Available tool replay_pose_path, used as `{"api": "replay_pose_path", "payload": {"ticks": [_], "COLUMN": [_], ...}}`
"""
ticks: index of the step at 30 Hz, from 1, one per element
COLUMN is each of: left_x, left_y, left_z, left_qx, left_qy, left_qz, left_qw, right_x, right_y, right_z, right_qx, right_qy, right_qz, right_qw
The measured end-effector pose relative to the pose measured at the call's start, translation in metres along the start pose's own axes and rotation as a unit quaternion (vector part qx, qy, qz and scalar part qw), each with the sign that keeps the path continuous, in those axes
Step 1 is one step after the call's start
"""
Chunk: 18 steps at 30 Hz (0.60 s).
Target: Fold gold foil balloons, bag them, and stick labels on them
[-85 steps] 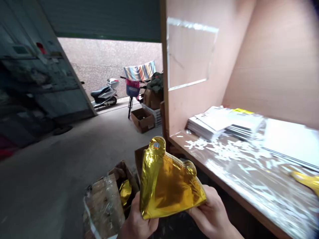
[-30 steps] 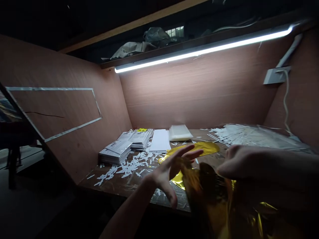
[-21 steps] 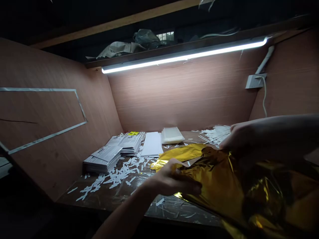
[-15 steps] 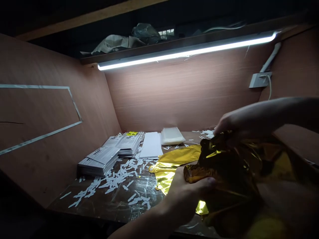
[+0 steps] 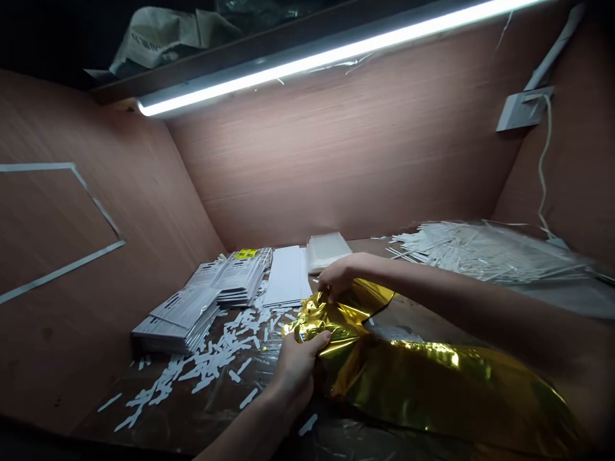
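Observation:
A flat, shiny gold foil balloon [image 5: 432, 384] spreads from the middle of the table toward the lower right. My left hand [image 5: 294, 362] is closed on its gathered left end, thumb on top. Just beyond, my right hand [image 5: 337, 278] pinches the crumpled foil near the same end, its fingertips partly hidden. My right forearm crosses above the balloon, and part of the foil shows behind the wrist. Behind my right hand lies a stack of clear plastic bags [image 5: 329, 251].
Stacks of printed cards [image 5: 180, 314] stand at the left, beside white card sheets [image 5: 284, 275]. Small white paper strips [image 5: 216, 355] litter the table. White straws [image 5: 461, 250] lie in clear plastic at the right. A light tube [image 5: 336, 57] hangs above; wooden panels enclose the back and sides.
Both hands have moved left with the foil, which was bunched up at the right and now lies stretched out lower. The view has shifted, bringing the straws into sight.

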<state>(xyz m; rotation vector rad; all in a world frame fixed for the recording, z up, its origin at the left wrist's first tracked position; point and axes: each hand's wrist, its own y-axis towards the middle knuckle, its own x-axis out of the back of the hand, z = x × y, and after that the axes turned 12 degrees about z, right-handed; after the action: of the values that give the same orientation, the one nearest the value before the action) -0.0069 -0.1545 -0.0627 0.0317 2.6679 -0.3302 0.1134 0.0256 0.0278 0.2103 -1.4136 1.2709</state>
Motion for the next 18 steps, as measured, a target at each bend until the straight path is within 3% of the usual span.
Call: {"api": "replay_pose_path", "payload": {"ticks": [5, 10, 13, 15, 18], "left_x": [0.009, 0.023, 0.033, 0.038, 0.043], "left_y": [0.013, 0.03, 0.035, 0.037, 0.037], "left_z": [-0.025, -0.031, -0.026, -0.023, -0.019], "left_qx": [0.038, 0.05, 0.03, 0.016, 0.006], "left_qy": [0.083, 0.171, 0.23, 0.252, 0.262], "left_qz": [0.05, 0.112, 0.078, 0.045, 0.01], "left_qw": [0.995, 0.978, 0.97, 0.967, 0.965], "right_x": [-0.003, -0.004, -0.011, -0.022, -0.055], "right_y": [-0.001, -0.01, -0.007, -0.009, -0.024], "right_z": [-0.032, -0.05, -0.044, -0.034, -0.009], "right_qx": [0.023, 0.027, 0.002, -0.011, -0.018], "right_qy": [-0.042, -0.054, -0.084, -0.111, -0.148], "right_qz": [0.054, 0.032, -0.03, -0.103, -0.225], "right_qw": [0.997, 0.998, 0.996, 0.988, 0.963]}}
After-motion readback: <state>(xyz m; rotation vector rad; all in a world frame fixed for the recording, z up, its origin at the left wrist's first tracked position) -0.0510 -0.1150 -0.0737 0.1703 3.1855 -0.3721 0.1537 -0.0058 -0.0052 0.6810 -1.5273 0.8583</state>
